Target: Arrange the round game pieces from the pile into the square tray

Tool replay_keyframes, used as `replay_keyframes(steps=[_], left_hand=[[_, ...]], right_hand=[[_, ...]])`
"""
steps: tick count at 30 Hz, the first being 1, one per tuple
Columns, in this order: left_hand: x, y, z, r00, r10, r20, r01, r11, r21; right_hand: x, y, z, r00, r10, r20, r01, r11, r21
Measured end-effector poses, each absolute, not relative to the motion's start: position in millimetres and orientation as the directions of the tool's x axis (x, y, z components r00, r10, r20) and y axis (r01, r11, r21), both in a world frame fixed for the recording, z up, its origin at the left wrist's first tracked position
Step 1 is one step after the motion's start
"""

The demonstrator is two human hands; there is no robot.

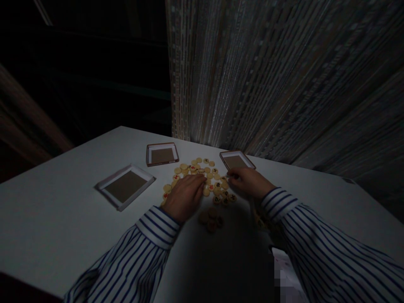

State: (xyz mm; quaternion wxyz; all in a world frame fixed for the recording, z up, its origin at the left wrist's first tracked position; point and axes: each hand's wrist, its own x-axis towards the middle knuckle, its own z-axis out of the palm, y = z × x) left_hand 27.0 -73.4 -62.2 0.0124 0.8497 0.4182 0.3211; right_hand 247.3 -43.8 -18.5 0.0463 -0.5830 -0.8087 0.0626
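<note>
The pile of round pieces (211,187) is spread over the middle of the white table (75,176), partly covered by the left hand (186,195), with its right edge met by the fingertips of the right hand (248,180); they're discs, so no long axis to fuss over. The left is held palm down, fingers bent, while the right is angled inward, fingers bunched near a shallow tray (234,161). Whether anything's pinched in either honestly can't be told in this gloom.

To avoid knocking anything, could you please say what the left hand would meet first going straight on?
The left hand would likely meet Chinese chess pieces just ahead, though depth is unclear.
</note>
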Motion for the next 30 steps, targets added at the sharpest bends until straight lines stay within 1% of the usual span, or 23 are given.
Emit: replay_keyframes(steps=[5, 9, 12, 16, 24, 30], left_hand=[[28.8, -72.6, -64.4, 0.457, 0.705, 0.542, 0.704, -0.659, 0.264], [29.2, -72.5, -65.1, 0.448, 0.707, 0.547, 0.700, -0.658, 0.278], [29.6, -73.3, -64.4, 0.446, 0.712, 0.542, 0.698, -0.656, 0.287], [30.3, -74.5, -63.5, 0.447, 0.707, 0.548, 0.693, -0.661, 0.288], [31.1, -75.7, -63.4, 0.454, 0.711, 0.537, 0.684, -0.665, 0.300], [29.6, -75.7, -63.1, 0.436, 0.716, 0.546, 0.697, -0.652, 0.299]], right_hand=[[245.2, -36.5, -22.3, -0.315, 0.949, -0.015, 0.941, 0.311, -0.132], [243.7, -31.1, -26.4, -0.317, 0.948, -0.016, 0.943, 0.313, -0.118], [240.8, -28.2, -27.6, -0.317, 0.947, -0.046, 0.946, 0.312, -0.094], [235.0, -25.6, -27.3, -0.283, 0.957, -0.067, 0.958, 0.279, -0.062], [227.5, -21.1, -28.0, -0.228, 0.967, -0.113, 0.973, 0.224, -0.048], [226.9, -20.3, -27.3, -0.243, 0.962, -0.124, 0.970, 0.239, -0.048]])
